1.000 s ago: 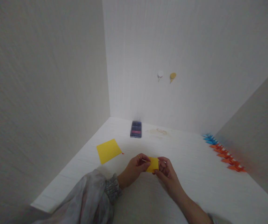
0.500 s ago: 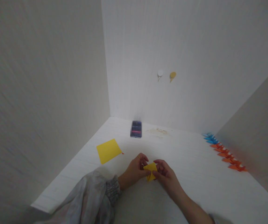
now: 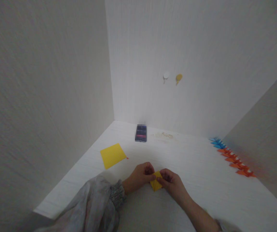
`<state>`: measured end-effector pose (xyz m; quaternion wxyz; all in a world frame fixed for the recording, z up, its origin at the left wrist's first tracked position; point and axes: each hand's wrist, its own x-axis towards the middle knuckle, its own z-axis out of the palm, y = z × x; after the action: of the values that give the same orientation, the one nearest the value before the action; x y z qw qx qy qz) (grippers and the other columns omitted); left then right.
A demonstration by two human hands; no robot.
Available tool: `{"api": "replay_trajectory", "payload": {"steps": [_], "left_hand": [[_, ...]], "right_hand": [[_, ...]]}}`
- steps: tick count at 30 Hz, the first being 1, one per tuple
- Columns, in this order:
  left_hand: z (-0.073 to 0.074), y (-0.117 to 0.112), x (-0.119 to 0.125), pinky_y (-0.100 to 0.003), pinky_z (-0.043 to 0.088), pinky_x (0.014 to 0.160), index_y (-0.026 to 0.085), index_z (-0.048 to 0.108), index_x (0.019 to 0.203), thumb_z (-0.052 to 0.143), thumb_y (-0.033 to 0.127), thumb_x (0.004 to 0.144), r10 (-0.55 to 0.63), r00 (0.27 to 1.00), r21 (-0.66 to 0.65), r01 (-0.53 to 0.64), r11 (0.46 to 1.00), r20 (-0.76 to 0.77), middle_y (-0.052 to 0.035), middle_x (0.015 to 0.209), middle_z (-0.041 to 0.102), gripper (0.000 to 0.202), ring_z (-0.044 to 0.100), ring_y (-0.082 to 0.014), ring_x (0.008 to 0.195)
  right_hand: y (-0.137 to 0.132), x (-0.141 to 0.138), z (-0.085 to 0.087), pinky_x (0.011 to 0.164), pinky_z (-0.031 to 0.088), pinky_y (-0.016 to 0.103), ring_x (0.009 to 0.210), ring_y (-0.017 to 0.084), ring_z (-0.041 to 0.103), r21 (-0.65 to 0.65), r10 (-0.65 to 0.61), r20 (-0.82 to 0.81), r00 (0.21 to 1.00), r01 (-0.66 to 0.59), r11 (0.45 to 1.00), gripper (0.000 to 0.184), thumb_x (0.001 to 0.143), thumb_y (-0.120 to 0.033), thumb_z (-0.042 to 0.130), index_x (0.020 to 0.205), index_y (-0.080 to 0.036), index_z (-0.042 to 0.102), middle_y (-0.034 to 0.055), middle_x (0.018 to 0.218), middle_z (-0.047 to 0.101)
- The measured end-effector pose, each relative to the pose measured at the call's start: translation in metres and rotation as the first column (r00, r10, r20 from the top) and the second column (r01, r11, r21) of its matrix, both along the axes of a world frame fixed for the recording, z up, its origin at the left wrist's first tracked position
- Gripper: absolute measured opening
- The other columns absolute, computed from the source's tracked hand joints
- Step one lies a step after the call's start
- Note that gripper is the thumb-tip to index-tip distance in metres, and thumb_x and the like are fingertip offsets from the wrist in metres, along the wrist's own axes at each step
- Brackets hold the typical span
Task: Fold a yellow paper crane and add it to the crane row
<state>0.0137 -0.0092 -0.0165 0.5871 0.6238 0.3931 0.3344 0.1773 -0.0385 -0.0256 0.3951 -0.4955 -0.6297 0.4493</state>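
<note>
In the head view, the left hand [image 3: 139,176] and right hand [image 3: 174,181] pinch opposite sides of a folded paper [image 3: 155,184] over the tabletop [image 3: 191,158], presumably steadying its creases; a yellow sheet [image 3: 113,156] lies leftward, probably for easy reach.

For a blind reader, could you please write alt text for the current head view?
Both hands hold a small folded yellow paper at a white table. A flat yellow sheet lies left, a dark pixelated object farther back, and blue and orange folded figures right.
</note>
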Motion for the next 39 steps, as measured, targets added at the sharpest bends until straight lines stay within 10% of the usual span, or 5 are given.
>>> {"api": "replay_trajectory", "payload": {"steps": [11,39], "left_hand": [[0.007,-0.001,-0.010,-0.019,0.032,0.050,0.015,0.054,0.073,0.055,0.026,0.065,0.034,0.929,0.317,0.091,0.944,-0.369,0.0018,0.061,0.054,0.013,0.046,-0.0089,0.056],[0.016,0.003,-0.012,-0.020,0.038,0.063,0.018,0.058,0.076,0.049,0.020,0.069,0.064,0.787,0.464,0.294,0.836,-0.614,-0.0005,0.077,0.056,0.012,0.050,-0.0116,0.070]], "right_hand": [[-0.001,0.002,0.009,0.055,0.044,0.026,0.062,0.016,0.056,0.210,0.003,0.335,0.942,-0.077,0.975,0.017,0.074,-0.019,0.046,0.078,-0.019,0.062,0.0021,0.068,0.062],[0.002,0.005,0.014,0.067,0.042,0.026,0.076,0.016,0.050,0.312,-0.002,0.601,0.800,-0.232,0.921,0.014,0.078,-0.014,0.045,0.077,-0.017,0.059,0.0051,0.078,0.053]]}}
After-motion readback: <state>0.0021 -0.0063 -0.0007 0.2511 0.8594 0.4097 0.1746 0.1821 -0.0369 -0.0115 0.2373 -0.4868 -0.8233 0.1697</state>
